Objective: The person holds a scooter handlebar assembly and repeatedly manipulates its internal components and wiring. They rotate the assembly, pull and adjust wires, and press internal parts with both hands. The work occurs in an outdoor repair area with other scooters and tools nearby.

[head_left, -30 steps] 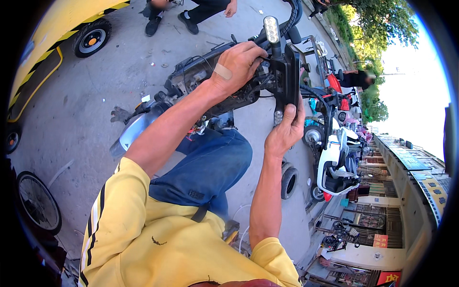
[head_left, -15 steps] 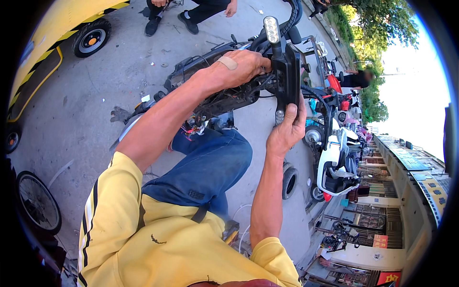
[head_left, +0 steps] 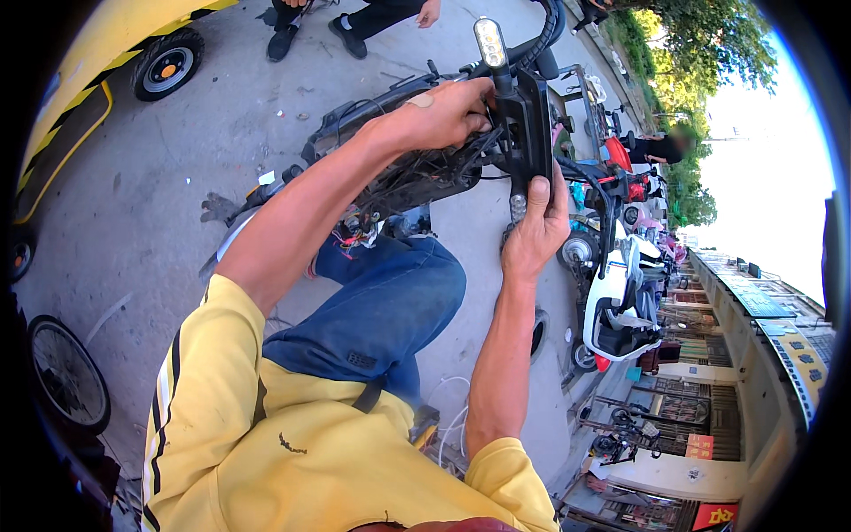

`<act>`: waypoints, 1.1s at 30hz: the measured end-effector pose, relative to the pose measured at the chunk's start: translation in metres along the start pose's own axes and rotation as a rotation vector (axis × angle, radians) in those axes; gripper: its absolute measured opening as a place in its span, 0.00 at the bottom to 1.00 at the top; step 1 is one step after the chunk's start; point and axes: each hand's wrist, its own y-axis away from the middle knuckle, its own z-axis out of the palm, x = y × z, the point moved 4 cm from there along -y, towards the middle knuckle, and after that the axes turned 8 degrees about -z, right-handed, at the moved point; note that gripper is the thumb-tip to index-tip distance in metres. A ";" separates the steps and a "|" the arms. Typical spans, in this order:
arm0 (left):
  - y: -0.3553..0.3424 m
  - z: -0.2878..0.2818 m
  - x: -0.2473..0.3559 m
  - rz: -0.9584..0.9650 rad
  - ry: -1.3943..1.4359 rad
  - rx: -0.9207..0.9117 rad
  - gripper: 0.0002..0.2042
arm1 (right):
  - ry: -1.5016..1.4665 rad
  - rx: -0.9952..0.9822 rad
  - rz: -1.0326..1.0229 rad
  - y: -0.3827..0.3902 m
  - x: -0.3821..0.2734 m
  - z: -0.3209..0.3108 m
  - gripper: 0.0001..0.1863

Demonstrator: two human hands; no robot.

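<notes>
A long black plastic bracket [head_left: 532, 124] stands at the end of a stripped scooter frame [head_left: 425, 173]. A clear lamp [head_left: 489, 43] sits at its upper end and a smaller clear lamp [head_left: 518, 207] near its lower end. My right hand [head_left: 535, 226] grips the bracket's lower end, thumb on the near face. On the left side of the bracket, my left hand [head_left: 448, 115] has its fingers curled in behind it, by the dark wires. Its fingertips are partly hidden, and what they pinch cannot be made out. A beige plaster covers part of the left wrist.
Loose coloured wires [head_left: 359, 232] hang from the frame above my knee. A tyre [head_left: 538, 332] lies partly behind my right forearm. To the right is a white scooter [head_left: 612, 306]; at the upper left, a yellow vehicle's wheel [head_left: 167, 66]. A person's shoes [head_left: 347, 39] show at the top.
The bracket and its upper lamp have shifted slightly up and left, tilting a little. My left hand has moved with it, its fingers bending. My right hand keeps its grip.
</notes>
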 end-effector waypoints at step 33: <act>-0.008 -0.009 0.003 -0.147 0.096 -0.190 0.12 | 0.283 -0.497 0.153 -0.037 -0.016 -0.002 0.31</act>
